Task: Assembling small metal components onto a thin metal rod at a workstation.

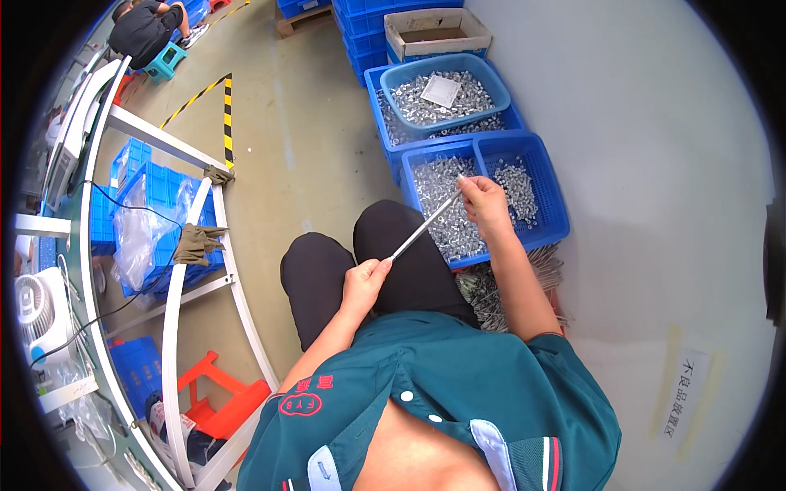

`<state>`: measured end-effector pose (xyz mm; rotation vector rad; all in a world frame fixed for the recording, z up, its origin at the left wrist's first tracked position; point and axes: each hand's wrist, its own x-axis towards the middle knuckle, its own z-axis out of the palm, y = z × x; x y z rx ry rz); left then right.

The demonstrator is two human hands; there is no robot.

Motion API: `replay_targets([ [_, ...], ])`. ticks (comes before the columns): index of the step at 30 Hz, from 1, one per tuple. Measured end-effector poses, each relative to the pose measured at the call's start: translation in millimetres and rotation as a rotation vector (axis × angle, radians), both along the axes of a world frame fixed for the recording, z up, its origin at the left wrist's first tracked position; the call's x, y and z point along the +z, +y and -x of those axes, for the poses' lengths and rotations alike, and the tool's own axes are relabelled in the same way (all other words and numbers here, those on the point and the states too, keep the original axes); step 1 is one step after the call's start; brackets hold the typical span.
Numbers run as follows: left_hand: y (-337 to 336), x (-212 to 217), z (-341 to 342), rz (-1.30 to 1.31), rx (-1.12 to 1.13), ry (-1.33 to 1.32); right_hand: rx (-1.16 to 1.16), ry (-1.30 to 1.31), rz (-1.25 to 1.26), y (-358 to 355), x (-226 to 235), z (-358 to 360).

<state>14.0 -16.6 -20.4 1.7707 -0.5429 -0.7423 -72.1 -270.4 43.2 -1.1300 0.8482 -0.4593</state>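
Note:
A thin metal rod runs slantwise between my two hands above my right knee. My left hand pinches its lower end. My right hand holds the upper end over a blue two-part basket. The left part of that basket is heaped with small silvery metal parts; the right part holds fewer. I sit with my knees in black trousers, wearing a teal shirt.
Behind the basket stands a blue bin with an oval blue basket of more metal parts and a paper slip. A cardboard box sits on stacked blue crates. A white curved frame with gloves, blue crates and a fan is at left. Another person sits far back left.

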Motion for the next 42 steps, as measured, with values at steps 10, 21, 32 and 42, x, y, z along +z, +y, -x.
replay_targets([
  [10, -0.8, 4.3, -0.8, -0.01, -0.01, 0.015, 0.019, -0.059, -0.128, 19.2, -6.9, -4.5],
  [21, -3.5, 9.8, -1.9, -0.036, 0.013, 0.13, -0.044, -0.223, -0.579, 2.6, -19.2, 9.2],
  [32, -0.8, 10.0, -1.4, -0.012, -0.001, 0.089, 0.113, -0.444, -0.788, -22.0, -38.3, 17.3],
  [42, -0.2, 6.6, -1.1, -0.015, -0.003, 0.016, 0.099, -0.292, -0.631, -28.4, -25.4, 10.5],
])
